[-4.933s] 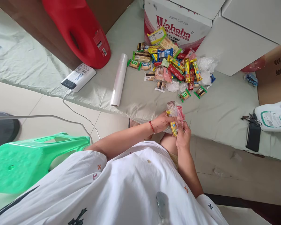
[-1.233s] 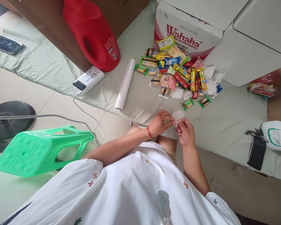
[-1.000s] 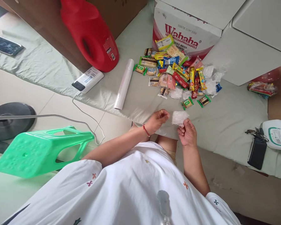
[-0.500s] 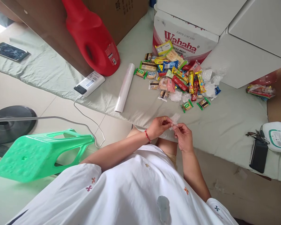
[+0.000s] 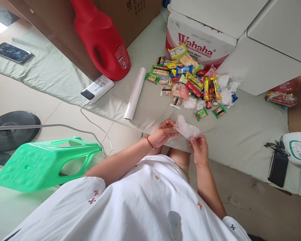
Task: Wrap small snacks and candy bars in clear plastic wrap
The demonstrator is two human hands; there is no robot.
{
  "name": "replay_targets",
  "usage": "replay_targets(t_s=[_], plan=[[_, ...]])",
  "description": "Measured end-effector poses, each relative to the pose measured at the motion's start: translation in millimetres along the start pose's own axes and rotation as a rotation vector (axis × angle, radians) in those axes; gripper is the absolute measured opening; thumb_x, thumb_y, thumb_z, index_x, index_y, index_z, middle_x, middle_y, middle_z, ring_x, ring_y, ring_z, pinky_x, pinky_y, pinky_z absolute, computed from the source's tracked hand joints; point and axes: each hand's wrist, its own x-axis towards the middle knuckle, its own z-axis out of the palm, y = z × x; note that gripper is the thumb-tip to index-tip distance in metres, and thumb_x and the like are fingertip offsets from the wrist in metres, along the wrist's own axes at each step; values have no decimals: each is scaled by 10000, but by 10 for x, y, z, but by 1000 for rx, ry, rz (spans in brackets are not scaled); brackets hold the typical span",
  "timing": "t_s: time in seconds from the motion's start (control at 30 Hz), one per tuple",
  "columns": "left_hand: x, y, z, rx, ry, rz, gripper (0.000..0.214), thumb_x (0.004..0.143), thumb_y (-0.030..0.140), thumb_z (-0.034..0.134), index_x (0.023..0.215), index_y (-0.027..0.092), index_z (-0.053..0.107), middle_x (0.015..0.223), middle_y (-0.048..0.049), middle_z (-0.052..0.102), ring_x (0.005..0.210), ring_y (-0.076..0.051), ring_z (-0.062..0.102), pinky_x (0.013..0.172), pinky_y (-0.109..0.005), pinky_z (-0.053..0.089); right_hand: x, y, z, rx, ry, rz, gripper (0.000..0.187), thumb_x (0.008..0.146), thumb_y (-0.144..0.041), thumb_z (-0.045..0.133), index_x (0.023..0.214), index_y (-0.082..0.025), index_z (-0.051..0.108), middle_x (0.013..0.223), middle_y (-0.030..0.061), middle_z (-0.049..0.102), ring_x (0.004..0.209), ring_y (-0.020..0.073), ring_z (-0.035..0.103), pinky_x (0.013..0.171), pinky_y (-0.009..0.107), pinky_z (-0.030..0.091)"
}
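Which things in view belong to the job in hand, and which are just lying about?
In the job:
- clear plastic, held by left hand and right hand
- likely packaged snacks

Apparently just lying about:
- white roll
- red jug
- phone
- green stool
- white jug

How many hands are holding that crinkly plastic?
2: the left hand at the left end of the crinkly plastic, the right hand at its right end. No other hand shows.
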Motion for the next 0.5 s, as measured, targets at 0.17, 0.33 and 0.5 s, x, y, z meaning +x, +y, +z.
replay_targets(t_s=[0.17,0.33,0.5], plan=[[-14,-12,50,110,-84,-18,383,712,313,932,788,156,591,1039,-38,703,965,-160,680,951,-392,573,92,-276,-137,-507,-24,-498,436,793,-450,828,1189,-302,722,1410,99,593,1362,305,471,1146,523,418],[-31,-24,49,93,-63,-36,417,682,308,943,793,165,567,990,-19,700,901,-136,682,921,-368,577,218,-315,-167,-209,43,-299,221,867,-498,755,953,-295,776,921,47,724,944,236,638,884,403,546],[-14,-37,-67,132,13,-34,434,655,319,932,809,173,552,1077,-40,685,936,-148,665,882,-351,563,269,-176,-171,303,221,105,457,642,-534,915,873,-218,678,768,-23,647,661,124,564,542,228,420]])
